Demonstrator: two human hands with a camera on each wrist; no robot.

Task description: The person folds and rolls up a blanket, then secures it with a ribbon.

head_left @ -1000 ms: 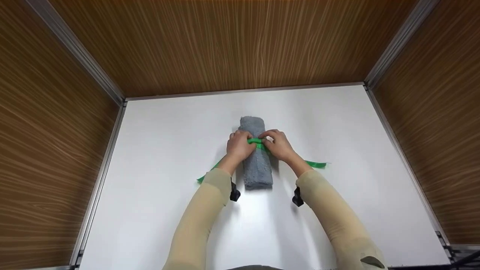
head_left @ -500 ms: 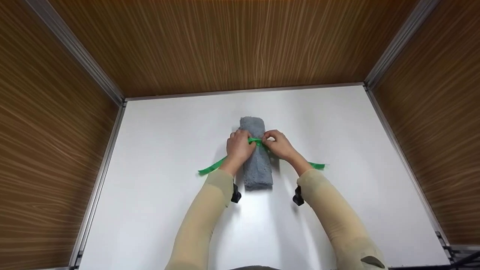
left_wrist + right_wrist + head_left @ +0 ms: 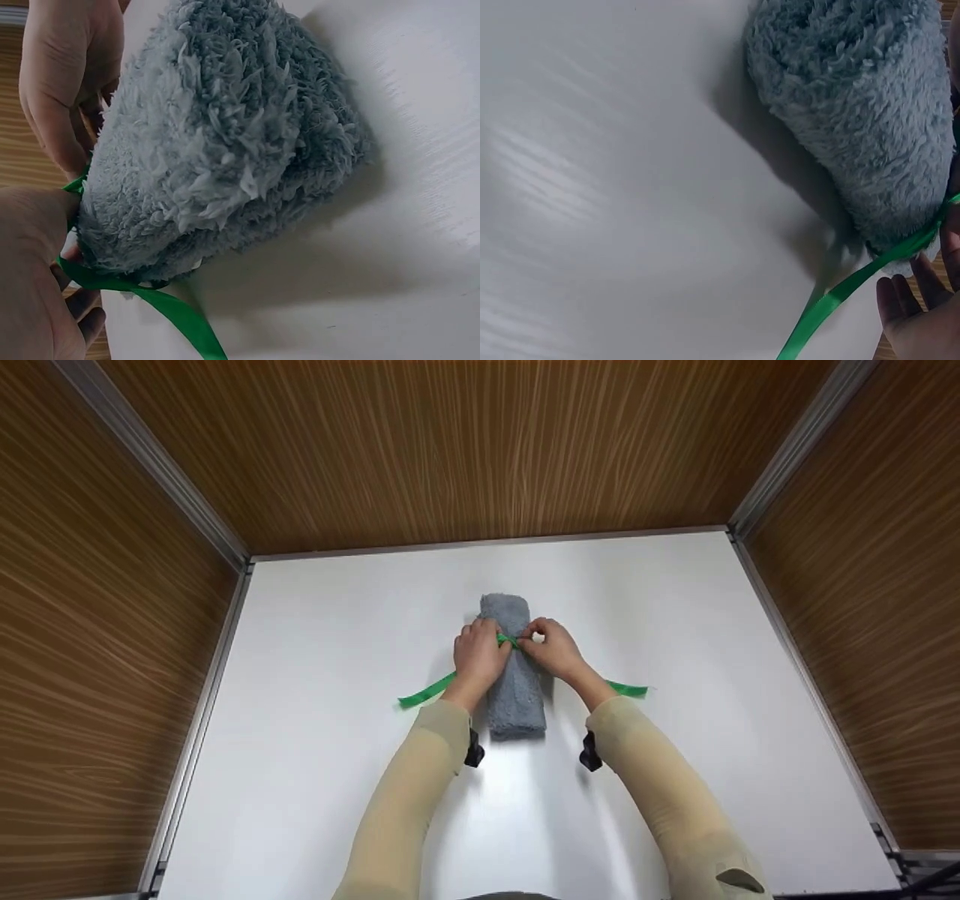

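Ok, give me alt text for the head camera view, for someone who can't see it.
Two hands pinch a green ribbon on top of a rolled grey towel lying on a white table, left hand and right hand meeting at the middle of the roll. The ribbon's loose ends trail out on the table to either side. Wood-grain walls enclose the table.

Legible text, labels, brands, numbers, signs: none showing in any view.
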